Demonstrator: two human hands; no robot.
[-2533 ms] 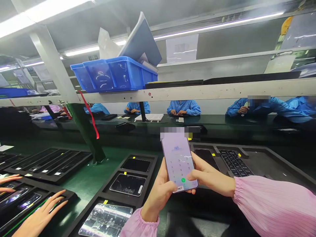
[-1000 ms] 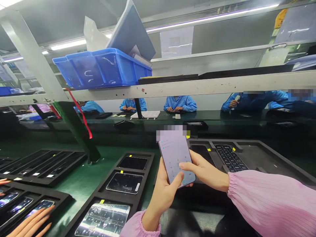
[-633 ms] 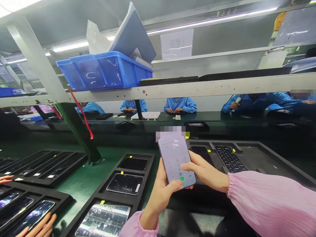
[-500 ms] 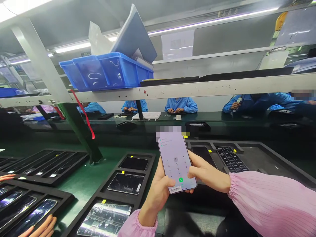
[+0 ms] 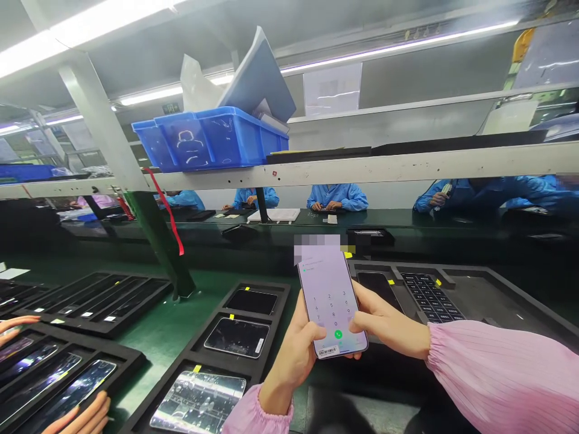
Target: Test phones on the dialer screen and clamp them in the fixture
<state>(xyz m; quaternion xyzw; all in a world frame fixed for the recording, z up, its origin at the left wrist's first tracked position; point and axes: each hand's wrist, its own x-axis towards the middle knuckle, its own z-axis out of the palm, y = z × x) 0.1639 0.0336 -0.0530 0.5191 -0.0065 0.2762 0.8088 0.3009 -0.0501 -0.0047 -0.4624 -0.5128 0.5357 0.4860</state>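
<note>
- Cradling a slim smartphone, the left hand curled around its lower edge, fingers closed behind it; the phone stood tilted in the near middle, over the bench edge, its glossy lilac screen showing a dial pad with a green call button and a barcode sticker at the bottom.
- The right hand reached in from the right, fingers pressed together and lying across the screen's lower right; whether it gripped the phone could not be told.
- Pleated pink sleeve gathered at the right wrist.
- Left of the phone, a black foam tray held glass-fronted phone panels in separate pockets.
- Right, a foam tray held a dark panel and a gridded black insert.
- Far left, a co-worker's hand lay near glossy panels.
- Overhead, a blue plastic bin sat on a pale shelf, pale sheets propped inside.
</note>
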